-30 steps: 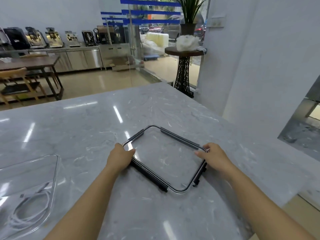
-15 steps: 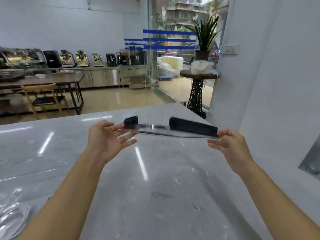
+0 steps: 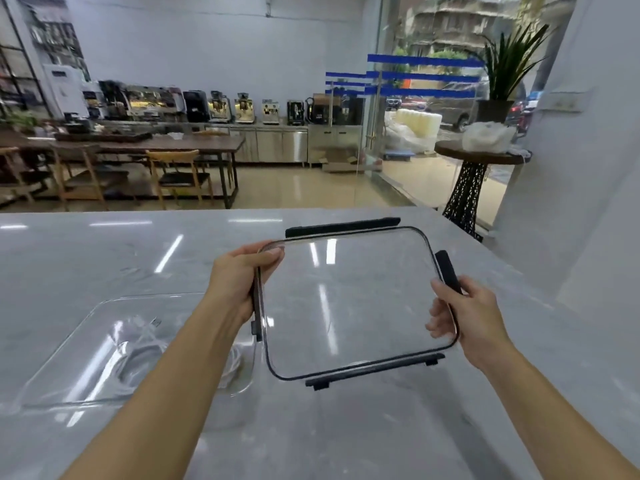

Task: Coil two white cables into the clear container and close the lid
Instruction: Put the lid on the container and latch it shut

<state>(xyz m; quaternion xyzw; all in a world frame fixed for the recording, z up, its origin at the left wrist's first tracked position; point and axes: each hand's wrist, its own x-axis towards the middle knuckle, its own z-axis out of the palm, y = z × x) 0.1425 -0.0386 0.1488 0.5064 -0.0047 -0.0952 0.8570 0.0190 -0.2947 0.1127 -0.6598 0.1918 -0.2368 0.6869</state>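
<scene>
Leftmost, toward the worktop's (image 3: 86, 258) left edge, sits the clear container (image 3: 62, 362), open on top. Inside it lie the white cables (image 3: 138, 358) in loose loops, though glare on the plastic makes it hard to count them; they seem to fill the container's right half. Crossing over the container's right rim, the left hand (image 3: 235, 282) grips the left short edge of the clear lid (image 3: 353, 303), thumb on top near the far left corner and fingers curled under the rim. That lid is held above the worktop, clear of the container and tilted so its flat face shows, with black latches (image 3: 343, 227) sticking out along its far, near and side edges. Farther right, the right hand (image 3: 464, 317) pinches the lid's right short edge, thumb by the black side latch and fingers showing through the clear panel.
</scene>
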